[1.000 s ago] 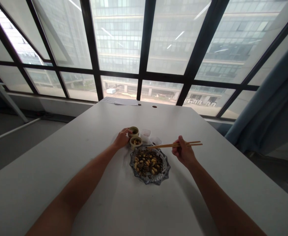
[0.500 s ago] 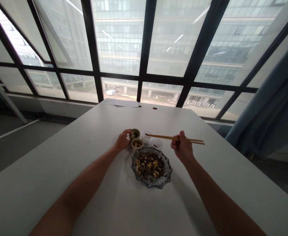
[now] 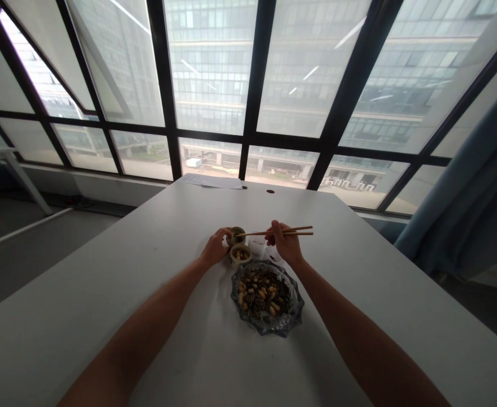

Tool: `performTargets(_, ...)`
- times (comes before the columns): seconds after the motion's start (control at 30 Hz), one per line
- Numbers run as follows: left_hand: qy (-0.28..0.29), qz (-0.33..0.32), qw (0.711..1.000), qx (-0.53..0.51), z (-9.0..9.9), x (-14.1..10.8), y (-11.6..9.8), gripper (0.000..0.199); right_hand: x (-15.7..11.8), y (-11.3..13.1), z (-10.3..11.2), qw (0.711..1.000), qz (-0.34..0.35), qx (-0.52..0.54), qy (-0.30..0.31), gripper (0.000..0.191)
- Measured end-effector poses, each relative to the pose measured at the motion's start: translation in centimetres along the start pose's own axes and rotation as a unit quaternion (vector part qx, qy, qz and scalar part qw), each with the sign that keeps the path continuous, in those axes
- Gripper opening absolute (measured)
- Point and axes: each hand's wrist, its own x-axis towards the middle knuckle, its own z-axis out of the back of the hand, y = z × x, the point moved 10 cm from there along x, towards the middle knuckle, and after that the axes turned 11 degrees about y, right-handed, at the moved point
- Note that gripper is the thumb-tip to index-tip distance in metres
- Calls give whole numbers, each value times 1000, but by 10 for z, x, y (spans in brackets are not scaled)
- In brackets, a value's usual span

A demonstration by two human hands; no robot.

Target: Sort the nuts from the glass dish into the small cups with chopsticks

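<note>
My right hand (image 3: 285,243) grips a pair of wooden chopsticks (image 3: 297,230), whose tips reach left into a small greenish cup (image 3: 236,230). Fingers of my left hand (image 3: 215,249) are closed on the left rim of that cup. Just in front of it stands a second small cup (image 3: 232,259) with pale pieces inside. Two white containers (image 3: 256,247) sit to the right, one partly behind my right hand with dark bits in it. Nearest me is a scalloped glass bowl (image 3: 288,325) of striped sunflower seeds and peanuts (image 3: 263,291). Whether the tips hold anything is too small to tell.
The white table (image 3: 167,339) runs to a wall of dark-framed windows. Sheets of paper (image 3: 212,181) lie at its far edge, by a round dark hole (image 3: 270,191). A blue curtain (image 3: 464,186) hangs at right; another table (image 3: 23,175) stands at left.
My right hand has moved left with the chopsticks, bringing their tips from above the white container into the greenish cup. My left hand stays at the cup. The view has shifted slightly.
</note>
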Motion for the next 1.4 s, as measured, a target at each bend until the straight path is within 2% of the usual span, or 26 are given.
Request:
performTargets(0.1,-4,10,1000,-8,-1,1,6,32,-5,13,11,1000,13,2,-15,64)
performTargets(0.2,-5,22,1000,-14,-3,1,15,35,-17,35,32,997,36,42,-62,62)
performTargets(0.37,3,49,999,-6,-4,1,24,36,-46,49,44,997,21,66,-24,61)
performTargets(0.57,8,66,998,4,-4,1,27,40,-77,36,34,998,7,14,56,56)
performTargets(0.77,15,62,998,6,-6,1,29,41,-92,35,23,988,26,-57,139,47)
performTargets(0.87,15,55,998,8,-7,1,29,41,-98,32,24,983,15,-59,172,48)
performTargets(0.93,15,54,998,10,-7,0,32,41,-99,27,31,986,-7,-39,162,51)
performTargets(1.07,21,58,998,12,-8,0,35,41,-98,22,48,995,-33,2,92,57)
performTargets(1.17,20,57,998,15,-8,0,33,40,-99,24,48,997,-30,9,67,56)
performTargets(1.3,17,52,998,15,-8,0,31,39,-102,30,31,994,-22,-17,104,50)
performTargets(1.4,20,61,998,13,-8,0,33,40,-105,40,17,986,10,-72,150,44)
